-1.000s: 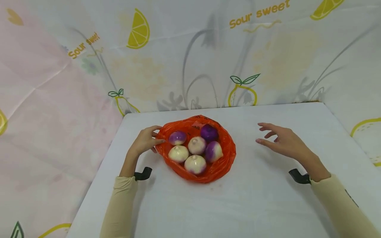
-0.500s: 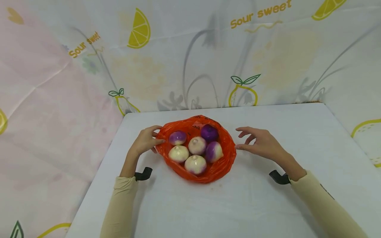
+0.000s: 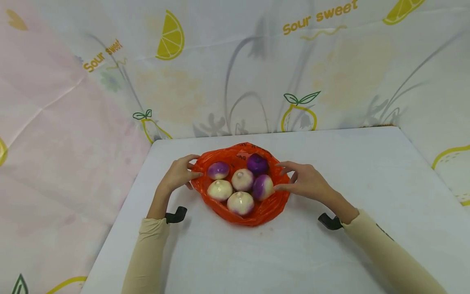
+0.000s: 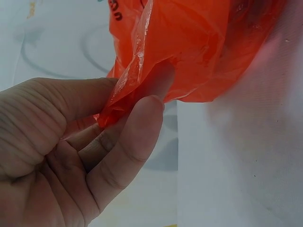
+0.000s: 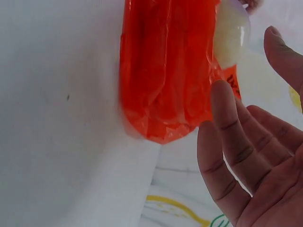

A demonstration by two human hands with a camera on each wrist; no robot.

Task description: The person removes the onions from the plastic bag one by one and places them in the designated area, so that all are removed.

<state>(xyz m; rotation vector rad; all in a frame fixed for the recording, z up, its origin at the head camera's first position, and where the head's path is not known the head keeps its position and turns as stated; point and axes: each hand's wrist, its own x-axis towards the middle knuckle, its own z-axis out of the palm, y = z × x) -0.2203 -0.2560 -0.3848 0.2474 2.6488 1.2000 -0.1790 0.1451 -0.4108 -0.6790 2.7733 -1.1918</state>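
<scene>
On white surface [image 3: 293, 253], left of middle, red plastic bag [image 3: 253, 220] sits with mouth spread in rough oval, six turnips [image 3: 242, 180] inside. Right hand [image 3: 306, 180], well apart to right one second ago, has come in over bag's right rim; fingers and thumb apart, touch uncertain. Left hand [image 3: 178, 174] unchanged, thumb and fingers pinching left rim. Bag now flanked both sides, seemingly ready for two-handed hold. Plastic thin, crinkled, shiny, black-printed; turnips squat, smooth, glossy, cream and purple.
</scene>
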